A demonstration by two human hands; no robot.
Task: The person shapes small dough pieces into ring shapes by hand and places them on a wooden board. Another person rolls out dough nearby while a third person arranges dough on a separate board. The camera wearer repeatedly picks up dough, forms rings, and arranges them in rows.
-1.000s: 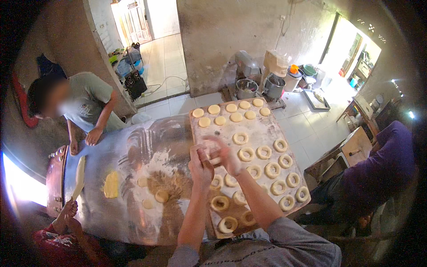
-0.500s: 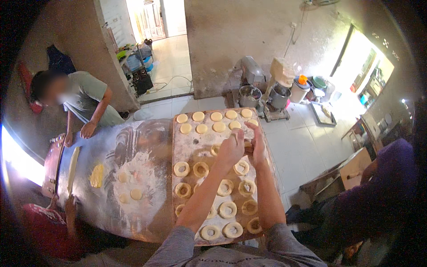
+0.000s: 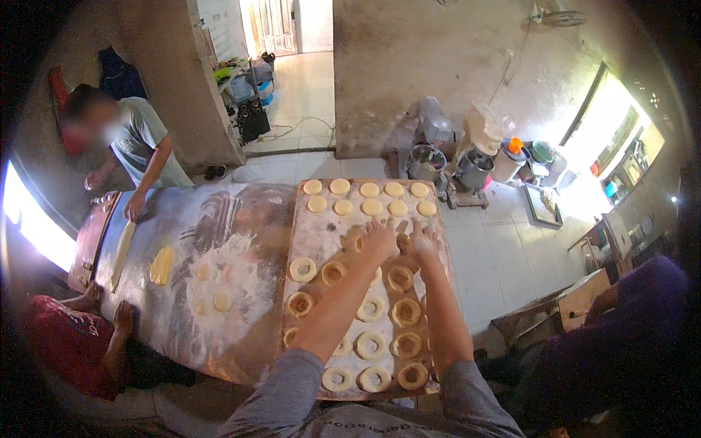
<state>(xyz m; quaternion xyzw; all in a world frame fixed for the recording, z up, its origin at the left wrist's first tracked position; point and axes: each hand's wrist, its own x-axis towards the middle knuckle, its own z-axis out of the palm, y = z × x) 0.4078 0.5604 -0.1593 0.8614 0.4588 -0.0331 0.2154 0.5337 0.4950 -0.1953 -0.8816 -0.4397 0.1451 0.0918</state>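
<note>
Both my arms reach over a floured board that bears dough pieces. My left hand is low over the board, fingers stretched forward and apart, beside a shaded dough piece. Just to its right, my right hand has its fingers spread downward, close to another dough piece partly hidden between the hands. Beyond my fingers lie two rows of flat, round dough discs. Nearer to me are several dough rings with open centres; my forearms cover some of them.
A metal-topped table adjoins the board on the left, with flour, small dough discs, yellow dough and a long dough strip. Co-workers stand around it. Mixers stand beyond the board; another person is at right.
My hands, close together and raised before, have moved apart and down to the board. The far-left co-worker's hand now touches the dough strip's far end. The whole view has shifted slightly.
</note>
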